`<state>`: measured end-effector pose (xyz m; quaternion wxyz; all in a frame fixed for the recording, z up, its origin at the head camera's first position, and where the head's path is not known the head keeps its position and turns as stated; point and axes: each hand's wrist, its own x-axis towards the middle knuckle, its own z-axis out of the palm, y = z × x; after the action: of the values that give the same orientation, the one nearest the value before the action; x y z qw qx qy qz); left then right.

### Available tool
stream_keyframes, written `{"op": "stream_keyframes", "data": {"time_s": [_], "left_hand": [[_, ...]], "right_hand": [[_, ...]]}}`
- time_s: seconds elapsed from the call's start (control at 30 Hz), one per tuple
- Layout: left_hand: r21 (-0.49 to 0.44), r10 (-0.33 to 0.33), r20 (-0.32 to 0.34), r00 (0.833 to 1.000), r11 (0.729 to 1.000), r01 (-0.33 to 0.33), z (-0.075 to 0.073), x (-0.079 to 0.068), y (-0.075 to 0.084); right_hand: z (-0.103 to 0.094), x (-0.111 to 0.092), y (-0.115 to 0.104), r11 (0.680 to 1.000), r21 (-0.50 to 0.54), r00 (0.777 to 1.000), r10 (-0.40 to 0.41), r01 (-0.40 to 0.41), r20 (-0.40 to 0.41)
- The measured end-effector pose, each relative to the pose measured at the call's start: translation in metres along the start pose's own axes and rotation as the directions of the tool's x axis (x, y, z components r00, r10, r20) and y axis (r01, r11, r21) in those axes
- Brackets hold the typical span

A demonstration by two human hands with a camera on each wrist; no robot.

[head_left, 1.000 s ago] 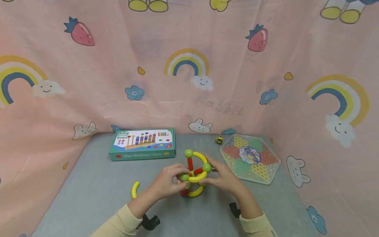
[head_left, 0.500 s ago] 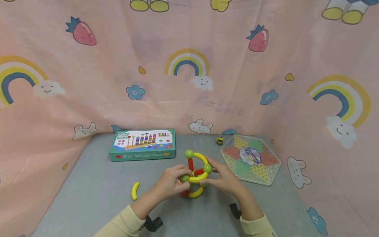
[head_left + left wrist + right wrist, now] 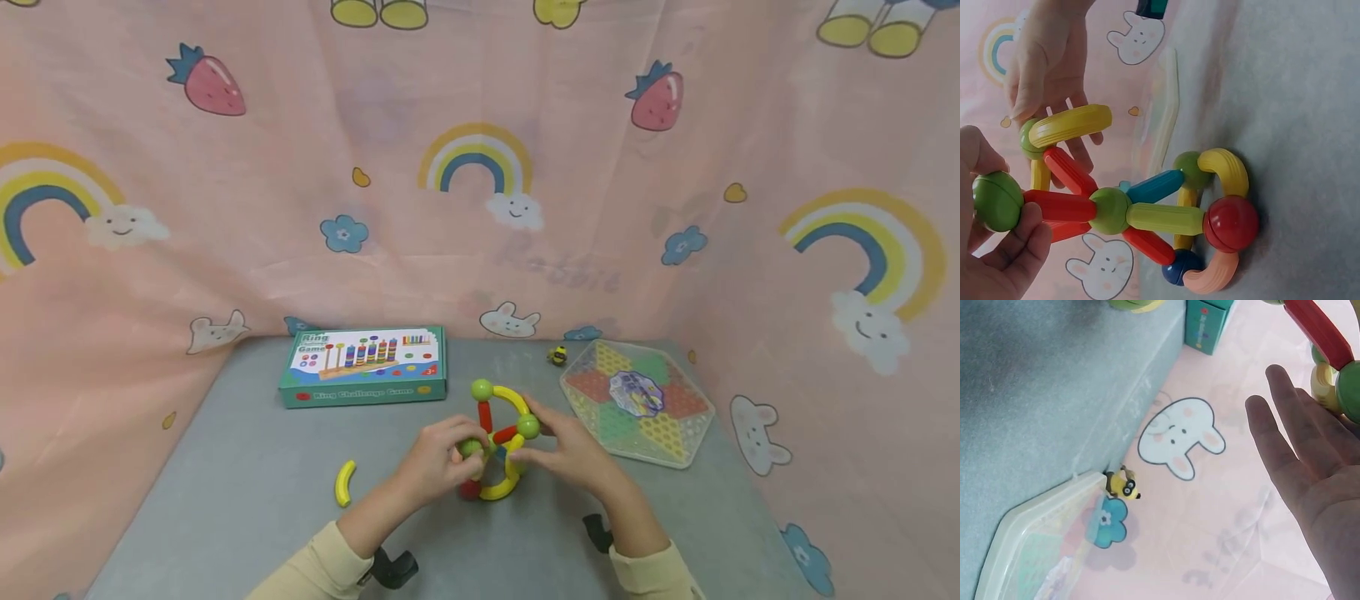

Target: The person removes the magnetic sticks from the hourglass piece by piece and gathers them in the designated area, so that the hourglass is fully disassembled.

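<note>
A magnetic ball-and-stick construction [image 3: 1160,217] stands on the table between both hands. My left hand [image 3: 435,458] pinches a green ball [image 3: 997,201] at the end of a red stick [image 3: 1063,205], thumb and fingers curled round it. My right hand [image 3: 570,450] is at the construction's right side, its thumb beside another green ball [image 3: 528,427]; the fingers look fairly straight in the right wrist view. From that ball a curved yellow stick [image 3: 1071,127] juts out with one end free. A red ball [image 3: 1231,222] and a dark blue ball [image 3: 1182,267] are low on the construction.
A loose curved yellow stick [image 3: 344,483] lies left of the hands. Behind is a green Ring Challenge Game box [image 3: 362,367]. A hexagonal Chinese checkers board [image 3: 637,403] lies at the right, beside a small bee figure [image 3: 557,356]. A pink printed curtain [image 3: 480,275] encloses the table.
The curved yellow stick that bridged the left-hand ball and the right-hand green ball has swung away from the left one and now hangs down at the right. Both hands have barely moved.
</note>
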<state>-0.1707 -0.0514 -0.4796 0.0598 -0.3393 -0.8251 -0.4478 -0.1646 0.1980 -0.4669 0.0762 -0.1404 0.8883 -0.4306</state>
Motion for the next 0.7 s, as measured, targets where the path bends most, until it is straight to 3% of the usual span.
{"op": "stream_keyframes", "data": {"time_s": [0.13, 0.27, 0.33, 0.53, 0.7], "left_hand": [[-0.116, -0.058, 0.003, 0.998, 0.992, 0.058, -0.001, 0.001, -0.003], [-0.235, -0.126, 0.037, 0.991, 0.963, 0.131, -0.002, 0.001, -0.005], [-0.261, -0.127, 0.029, 0.992, 0.957, 0.13, -0.003, 0.0, -0.006], [-0.207, -0.017, -0.104, 0.994, 0.978, -0.005, -0.014, 0.0, -0.008], [-0.137, -0.063, -0.167, 0.984, 0.99, 0.04, -0.027, 0.001, -0.015]], "right_hand": [[0.0, 0.001, -0.001, 1.0, -0.005, 1.0, 0.003, -0.003, 0.0], [-0.001, 0.0, -0.001, 1.0, -0.007, 1.0, 0.002, -0.002, -0.001], [-0.001, 0.0, -0.002, 1.0, -0.002, 1.0, 0.01, -0.01, 0.004], [-0.001, 0.001, -0.001, 0.999, -0.004, 0.999, 0.035, -0.035, 0.004], [-0.002, 0.001, 0.001, 0.998, -0.024, 0.998, 0.054, -0.054, -0.015]]}}
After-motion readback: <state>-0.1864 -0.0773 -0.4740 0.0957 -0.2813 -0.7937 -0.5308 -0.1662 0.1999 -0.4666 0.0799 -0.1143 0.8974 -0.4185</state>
